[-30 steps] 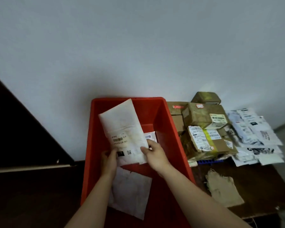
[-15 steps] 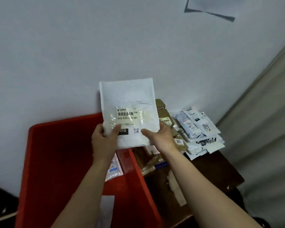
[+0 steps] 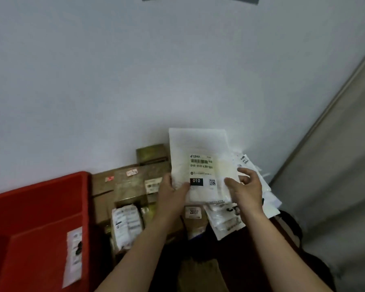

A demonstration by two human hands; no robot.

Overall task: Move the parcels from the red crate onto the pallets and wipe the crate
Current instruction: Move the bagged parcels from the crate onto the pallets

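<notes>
Two hands: both are at one white mailer (image 3: 200, 163), raised in front of the stack beside the crate (image 3: 40, 192).
Mailer, change: a second ago it was low inside the crate, and half a second ago it was lifted above the rim. Now it is clear of the crate and to its right, upright with the label facing the person.
Mailer, place: it hangs in the air over the seam between the boxes (image 3: 131, 186) and the bags (image 3: 223, 222), and has not been set down.
Left hand (image 3: 171, 194) grip: closed on the mailer's lower left edge, thumb across the front, fingers hidden behind.
Right hand (image 3: 248, 190) grip: looser than before. The thumb lies near the lower right of the front and the fingers are curved and spread at the right edge. Whether it still pinches the mailer cannot be told.
Crate: now at the left edge of view, well apart from the mailer. One labelled parcel (image 3: 74, 256) lies against its inner wall, and the rest of the inside is cut off.
Stack: the boxes stand against the wall with the bags just to their right. The pallet under them is too dark to make out.
Meaning: this mailer's carry looks almost finished, with only the set-down left, probably onto the bags.
Remaining: at least one parcel is still in the crate, so the wiping is not yet due.
</notes>
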